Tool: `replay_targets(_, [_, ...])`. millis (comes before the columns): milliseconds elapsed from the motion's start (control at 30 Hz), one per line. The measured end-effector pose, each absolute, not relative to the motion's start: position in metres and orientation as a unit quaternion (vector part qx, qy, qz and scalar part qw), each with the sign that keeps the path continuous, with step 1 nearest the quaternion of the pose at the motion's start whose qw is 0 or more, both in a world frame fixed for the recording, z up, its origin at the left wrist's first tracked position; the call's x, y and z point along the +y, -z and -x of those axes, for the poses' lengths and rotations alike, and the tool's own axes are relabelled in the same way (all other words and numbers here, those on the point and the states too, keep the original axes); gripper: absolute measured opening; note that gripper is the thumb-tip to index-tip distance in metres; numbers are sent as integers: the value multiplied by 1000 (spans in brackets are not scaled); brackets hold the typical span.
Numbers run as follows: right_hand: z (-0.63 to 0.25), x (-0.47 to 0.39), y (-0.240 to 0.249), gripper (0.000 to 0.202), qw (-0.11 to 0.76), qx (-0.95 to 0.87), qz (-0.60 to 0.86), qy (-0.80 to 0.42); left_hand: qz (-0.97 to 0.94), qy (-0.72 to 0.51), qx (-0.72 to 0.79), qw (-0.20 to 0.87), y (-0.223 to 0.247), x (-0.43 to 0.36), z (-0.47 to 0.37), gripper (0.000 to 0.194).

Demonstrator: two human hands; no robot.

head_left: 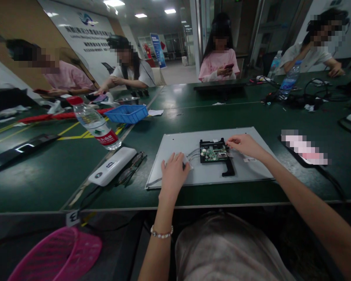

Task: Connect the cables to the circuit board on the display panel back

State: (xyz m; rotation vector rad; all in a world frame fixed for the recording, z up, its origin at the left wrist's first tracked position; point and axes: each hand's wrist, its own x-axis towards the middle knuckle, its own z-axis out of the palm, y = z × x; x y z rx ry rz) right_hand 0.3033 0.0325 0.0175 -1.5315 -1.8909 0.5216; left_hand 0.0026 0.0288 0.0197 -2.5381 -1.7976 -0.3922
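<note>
A light grey flat panel [193, 175] lies on the green table in front of me. On it sits a black frame [228, 168] around a green circuit board [215, 153], with grey cables [194, 153] running out to its left. My left hand [175, 168] rests on the panel's left part, fingers apart, beside a small dark object partly hidden by its fingers. At the board's upper right corner, my right hand [242, 145] has its thumb and index finger pinched together; what is between them is too small to make out.
Left of the panel are glasses [130, 168], a white power bank [112, 167], a water bottle [98, 127] and a blue basket [127, 114]. A phone [304, 150] with a cable lies right. A pink basket [84, 249] stands below the table edge. Several people sit opposite.
</note>
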Motion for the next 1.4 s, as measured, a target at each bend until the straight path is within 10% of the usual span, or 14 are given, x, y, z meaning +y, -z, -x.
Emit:
replay_targets(933, [-300, 27, -19, 26, 326, -734, 582, -123, 780, 308, -544, -8, -25, 20, 9, 28])
replay_targets(1400, [-296, 27, -25, 25, 315, -748, 575, -106, 670, 142, -714, 144, -35, 53, 139, 29])
